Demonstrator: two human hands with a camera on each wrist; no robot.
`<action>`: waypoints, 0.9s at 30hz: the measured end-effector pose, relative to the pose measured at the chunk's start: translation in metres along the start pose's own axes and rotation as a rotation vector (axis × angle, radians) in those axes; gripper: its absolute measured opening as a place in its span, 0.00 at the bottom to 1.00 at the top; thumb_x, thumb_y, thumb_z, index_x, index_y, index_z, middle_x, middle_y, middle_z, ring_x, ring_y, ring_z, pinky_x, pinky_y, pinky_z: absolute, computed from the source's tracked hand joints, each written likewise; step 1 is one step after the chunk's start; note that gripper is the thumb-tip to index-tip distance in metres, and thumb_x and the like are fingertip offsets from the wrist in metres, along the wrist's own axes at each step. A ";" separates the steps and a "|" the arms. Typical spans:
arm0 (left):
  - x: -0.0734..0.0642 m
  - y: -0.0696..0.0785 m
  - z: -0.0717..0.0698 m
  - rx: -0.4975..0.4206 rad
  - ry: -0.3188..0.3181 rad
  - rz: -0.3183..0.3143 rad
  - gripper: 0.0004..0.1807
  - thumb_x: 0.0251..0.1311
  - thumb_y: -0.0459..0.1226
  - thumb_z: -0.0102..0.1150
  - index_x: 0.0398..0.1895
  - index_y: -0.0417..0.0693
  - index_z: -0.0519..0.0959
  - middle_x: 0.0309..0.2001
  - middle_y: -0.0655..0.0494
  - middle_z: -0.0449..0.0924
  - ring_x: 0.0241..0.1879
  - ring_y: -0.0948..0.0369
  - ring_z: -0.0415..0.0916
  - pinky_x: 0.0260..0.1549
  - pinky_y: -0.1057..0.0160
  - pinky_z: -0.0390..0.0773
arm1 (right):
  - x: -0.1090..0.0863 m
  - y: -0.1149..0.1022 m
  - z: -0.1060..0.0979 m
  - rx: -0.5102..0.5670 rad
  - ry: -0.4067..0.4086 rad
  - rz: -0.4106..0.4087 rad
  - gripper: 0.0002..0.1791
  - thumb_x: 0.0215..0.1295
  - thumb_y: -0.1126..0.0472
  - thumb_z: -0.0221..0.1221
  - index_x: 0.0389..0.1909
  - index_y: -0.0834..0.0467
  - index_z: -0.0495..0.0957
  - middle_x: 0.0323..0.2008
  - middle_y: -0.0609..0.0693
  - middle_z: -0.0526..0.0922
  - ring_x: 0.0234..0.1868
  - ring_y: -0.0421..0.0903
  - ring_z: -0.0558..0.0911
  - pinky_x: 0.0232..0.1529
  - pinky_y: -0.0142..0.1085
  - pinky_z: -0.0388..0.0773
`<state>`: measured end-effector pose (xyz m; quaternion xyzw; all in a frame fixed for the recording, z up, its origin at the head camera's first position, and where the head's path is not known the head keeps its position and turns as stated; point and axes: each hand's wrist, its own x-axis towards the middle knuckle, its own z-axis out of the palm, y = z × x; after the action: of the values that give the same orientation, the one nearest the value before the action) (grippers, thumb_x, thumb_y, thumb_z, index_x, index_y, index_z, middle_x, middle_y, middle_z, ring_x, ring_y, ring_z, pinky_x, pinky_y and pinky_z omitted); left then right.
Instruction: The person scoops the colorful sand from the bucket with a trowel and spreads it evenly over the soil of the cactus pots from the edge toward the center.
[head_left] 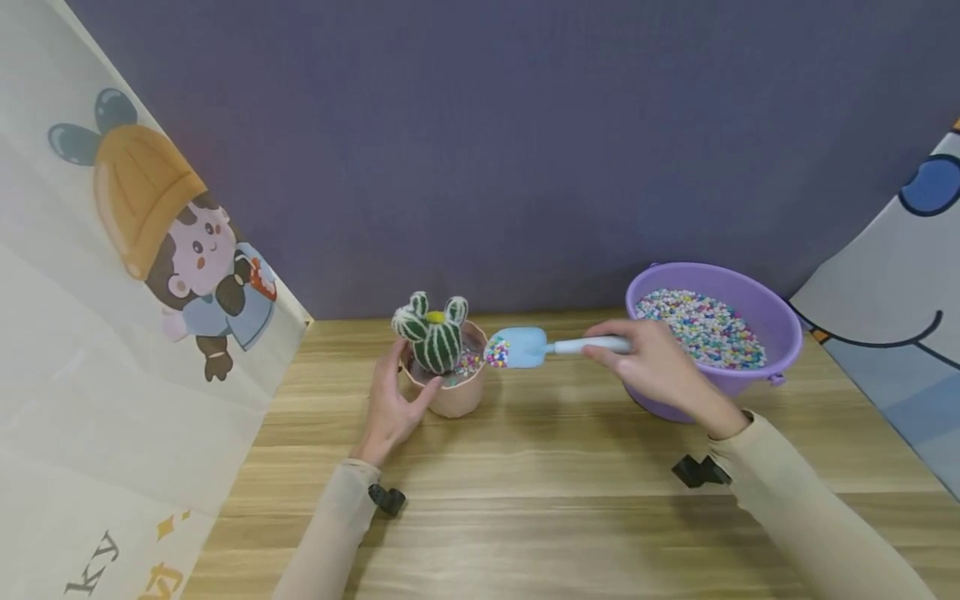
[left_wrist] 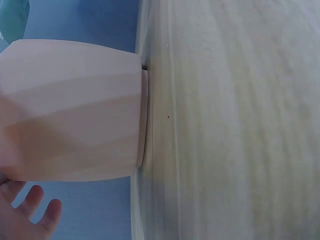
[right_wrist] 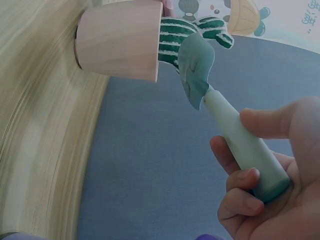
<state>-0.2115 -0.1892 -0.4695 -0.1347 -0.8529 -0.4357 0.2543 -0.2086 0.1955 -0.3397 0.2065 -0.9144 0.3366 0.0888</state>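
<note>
A pale pink flowerpot [head_left: 459,398] stands upright on the wooden table. In it sits a green-and-white striped cactus [head_left: 437,347], with colourful beads [head_left: 467,363] beside its base. My left hand [head_left: 392,406] holds the pot from its left side, thumb and fingers spread around it; the left wrist view shows several fingertips [left_wrist: 34,197] by the pot wall. My right hand [head_left: 648,364] grips the pale handle of a light blue toy shovel [head_left: 527,347]. Small colourful beads [head_left: 498,351] lie at the blade's tip, just right of the pot's rim.
A purple bucket [head_left: 776,333] with many small multicoloured beads [head_left: 705,327] stands to the right, partly behind my right hand. The dark blue backdrop [head_left: 487,150] rises along the table's far edge. Printed cloth panels [head_left: 67,275] flank both sides.
</note>
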 end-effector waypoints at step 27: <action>-0.003 0.001 -0.002 0.018 -0.022 -0.067 0.48 0.61 0.48 0.73 0.83 0.51 0.62 0.69 0.42 0.77 0.66 0.43 0.74 0.60 0.39 0.80 | 0.015 -0.008 0.018 -0.010 -0.027 -0.050 0.13 0.69 0.56 0.70 0.49 0.59 0.91 0.35 0.51 0.91 0.26 0.42 0.75 0.29 0.33 0.72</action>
<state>-0.2082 -0.1902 -0.4700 -0.1083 -0.8637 -0.4346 0.2312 -0.2189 0.1731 -0.3439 0.2335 -0.9118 0.3267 0.0861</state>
